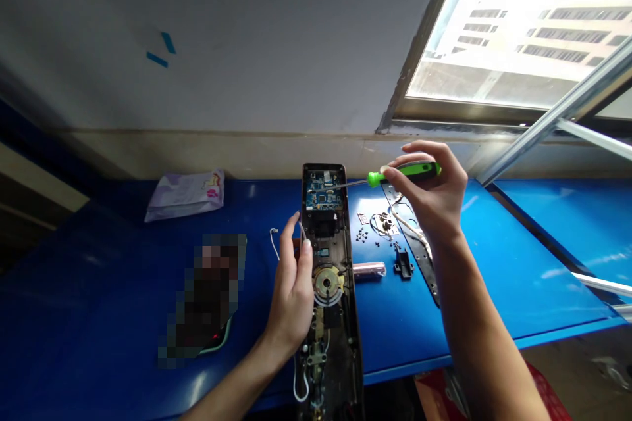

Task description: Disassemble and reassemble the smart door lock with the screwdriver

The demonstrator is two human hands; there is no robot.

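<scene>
A long black device housing (349, 296), open on top, lies over the blue table's front edge. A blue circuit board (323, 192) fills its far end, with a round metal part (326, 283) nearer me. My left hand (292, 289) grips the housing's left side, thumb on the rim; a thin white cable (274, 243) runs by its fingers. In my right hand (429, 191) is a green and black screwdriver (405, 174), held almost level. Its shaft points left across the circuit board; whether the tip touches a screw I cannot tell.
Right of the housing lie small black screws (362, 235), a black plastic bracket (403, 264), a pink wrapped cylinder (370, 270) and a long dark plate (419, 256) with white wires. A blurred-out phone-like object (207, 296) and a lilac packet (185, 194) lie left. A metal frame (557, 112) stands right.
</scene>
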